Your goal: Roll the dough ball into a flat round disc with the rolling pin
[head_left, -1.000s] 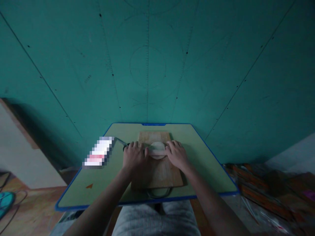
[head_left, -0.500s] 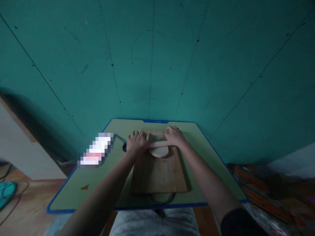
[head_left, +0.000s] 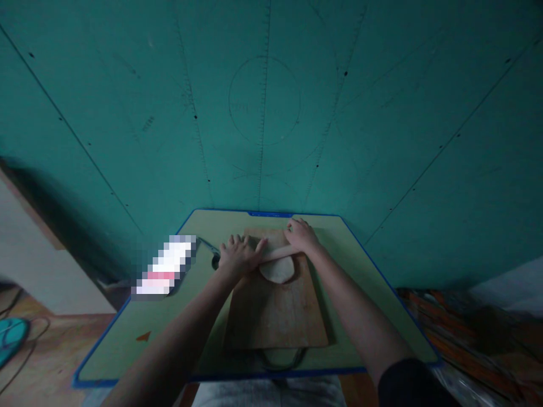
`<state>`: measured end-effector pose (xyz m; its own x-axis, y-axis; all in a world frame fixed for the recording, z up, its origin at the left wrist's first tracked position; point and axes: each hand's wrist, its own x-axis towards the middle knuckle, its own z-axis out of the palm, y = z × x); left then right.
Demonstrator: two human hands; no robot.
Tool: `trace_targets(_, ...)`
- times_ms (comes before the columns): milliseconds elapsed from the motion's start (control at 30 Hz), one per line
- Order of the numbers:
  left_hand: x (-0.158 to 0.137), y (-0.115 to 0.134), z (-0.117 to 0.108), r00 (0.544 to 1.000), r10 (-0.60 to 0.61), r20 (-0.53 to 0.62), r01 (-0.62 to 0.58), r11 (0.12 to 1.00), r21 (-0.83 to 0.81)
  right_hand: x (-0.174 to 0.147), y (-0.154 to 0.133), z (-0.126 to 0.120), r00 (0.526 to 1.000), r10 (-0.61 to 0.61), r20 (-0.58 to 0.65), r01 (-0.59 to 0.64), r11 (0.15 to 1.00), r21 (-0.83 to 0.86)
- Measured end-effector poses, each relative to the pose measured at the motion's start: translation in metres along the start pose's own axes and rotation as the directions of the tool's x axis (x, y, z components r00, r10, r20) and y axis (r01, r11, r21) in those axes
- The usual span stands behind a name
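Note:
A pale rolling pin lies at a slight slant across the far half of a wooden cutting board, its right end farther from me. Under it is a flat piece of dough; the near part shows a rounded edge and the far part is covered. My left hand bears on the pin's left end, with palm down and fingers reaching over it, thumb apart. My right hand is curled over the right end. Both hands hide the pin's ends.
The board rests on a pale table with a blue rim, close to a green wall. To the left lie a blurred-out bright phone-like object, a dark round thing with a thin handle, and a small orange scrap. A dark loop shows at the board's near edge.
The pin has turned to a slant, its left end now nearer me, and my left hand has come slightly nearer. More of the dough shows. The whole view has shifted a little.

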<state>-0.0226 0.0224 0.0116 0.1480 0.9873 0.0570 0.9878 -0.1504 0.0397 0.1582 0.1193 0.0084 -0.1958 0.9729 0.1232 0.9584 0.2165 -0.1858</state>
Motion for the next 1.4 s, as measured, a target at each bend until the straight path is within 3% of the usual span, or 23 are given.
trace_targets(33,-0.009,0.005,0.001,1.0,0.02,0.015,-0.021,0.999,0.027,-0.005,0.001,0.0,1.0,-0.012,0.005,0.012,1.0,-0.001)
trace_targets(167,-0.05,0.033,0.011,0.986,-0.033,-0.166,0.038,0.999,0.023,-0.027,0.008,-0.002,0.996,-0.077,0.041,0.077,0.997,-0.004)
trace_targets(333,-0.089,0.066,0.03,0.954,0.19,-0.23,-0.193,0.981,0.006,-0.044,0.009,-0.008,0.992,-0.105,0.074,0.107,0.994,-0.021)
trace_targets(433,-0.097,0.071,0.037,0.941,0.226,-0.253,-0.23,0.973,0.015,-0.042,0.001,-0.01,0.989,-0.121,0.089,0.123,0.992,-0.027)
trace_targets(700,-0.097,0.063,0.041,0.934,0.153,-0.322,-0.163,0.987,-0.003,-0.018,-0.025,0.006,0.98,-0.177,0.09,0.177,0.984,0.011)
trace_targets(900,-0.096,0.045,0.042,0.959,0.147,-0.243,-0.153,0.988,-0.007,-0.009,-0.042,0.011,0.984,-0.151,0.096,0.149,0.988,0.033)
trace_targets(1167,-0.096,0.016,0.05,0.958,0.047,-0.284,-0.079,0.991,-0.104,0.002,-0.073,0.009,0.989,-0.122,0.087,0.119,0.992,0.046)
trace_targets(1400,-0.092,0.004,0.057,0.973,-0.042,-0.226,-0.013,0.972,-0.236,0.006,-0.096,0.015,0.988,-0.153,0.018,0.149,0.981,0.124)
